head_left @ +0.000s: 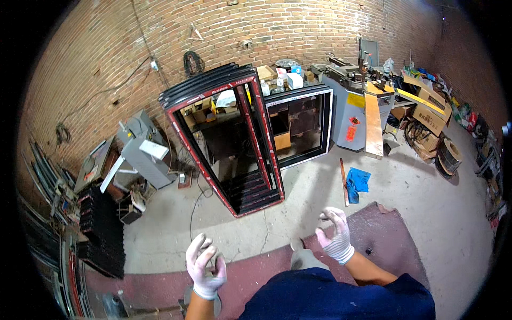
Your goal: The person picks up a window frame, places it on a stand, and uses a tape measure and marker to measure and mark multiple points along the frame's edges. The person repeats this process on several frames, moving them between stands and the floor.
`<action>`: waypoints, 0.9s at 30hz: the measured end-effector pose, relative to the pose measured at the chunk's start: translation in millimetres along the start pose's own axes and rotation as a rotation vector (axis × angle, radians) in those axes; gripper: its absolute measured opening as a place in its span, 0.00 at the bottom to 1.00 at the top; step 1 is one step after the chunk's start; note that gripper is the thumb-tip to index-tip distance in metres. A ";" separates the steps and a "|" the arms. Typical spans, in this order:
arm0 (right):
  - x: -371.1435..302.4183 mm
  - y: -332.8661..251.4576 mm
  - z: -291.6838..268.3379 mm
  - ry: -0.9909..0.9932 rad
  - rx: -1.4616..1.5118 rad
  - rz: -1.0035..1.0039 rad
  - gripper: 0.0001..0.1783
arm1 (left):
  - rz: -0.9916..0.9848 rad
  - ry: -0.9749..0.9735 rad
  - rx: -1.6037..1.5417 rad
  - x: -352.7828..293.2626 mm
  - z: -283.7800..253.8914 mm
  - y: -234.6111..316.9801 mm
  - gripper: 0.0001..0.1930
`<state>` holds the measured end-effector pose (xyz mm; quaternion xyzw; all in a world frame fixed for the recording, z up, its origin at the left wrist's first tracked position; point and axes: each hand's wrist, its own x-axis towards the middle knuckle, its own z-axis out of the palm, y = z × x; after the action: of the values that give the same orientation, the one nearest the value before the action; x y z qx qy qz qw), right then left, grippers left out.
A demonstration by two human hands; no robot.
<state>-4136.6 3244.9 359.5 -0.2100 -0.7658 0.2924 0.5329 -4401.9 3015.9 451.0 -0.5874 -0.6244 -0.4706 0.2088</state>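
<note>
Both my hands wear whitish-pink knitted gloves with greyed fingertips. My left hand [204,269] is raised over the maroon mat, its fingers bent and apart, holding nothing. Further right, my right hand [336,236] is also up, fingers curled but apart, with nothing in it. Ahead of both stands a stack of tall black window frames [260,207] with red film strips along the edges. Neither hand touches it. Behind its right side is another black frame [328,122] with white edging. A blue cloth [358,181] lies on the floor beyond my right hand.
A thin reddish-brown strip [344,184] lies beside the cloth. The maroon mat [394,234] has a curled edge. At left are a grey machine [146,160] and stacked black profiles [101,229]. At right stand a large grey machine [344,114], cardboard boxes [429,114] and a reel [449,154].
</note>
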 end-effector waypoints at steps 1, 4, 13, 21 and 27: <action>23.7 11.1 22.8 0.028 -0.006 0.029 0.32 | 0.002 0.014 0.064 4.9 11.0 -19.1 0.27; 80.6 87.0 78.6 -0.007 -0.060 -0.103 0.38 | -0.086 0.058 0.320 -15.6 44.7 -81.8 0.26; 323.0 299.4 385.8 -0.413 0.802 0.538 0.36 | -0.850 0.185 0.684 30.6 106.2 -167.7 0.22; 517.4 332.8 559.0 -0.306 1.506 0.616 0.06 | -0.894 0.116 0.791 105.8 122.4 -184.7 0.21; 468.7 311.6 539.2 -0.305 1.435 0.474 0.15 | -1.103 0.222 0.813 85.5 151.1 -175.2 0.23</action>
<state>-4801.0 3651.8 334.4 0.0714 -0.3881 0.8494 0.3504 -4539.8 3211.0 389.5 -0.0077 -0.9335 -0.2941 0.2053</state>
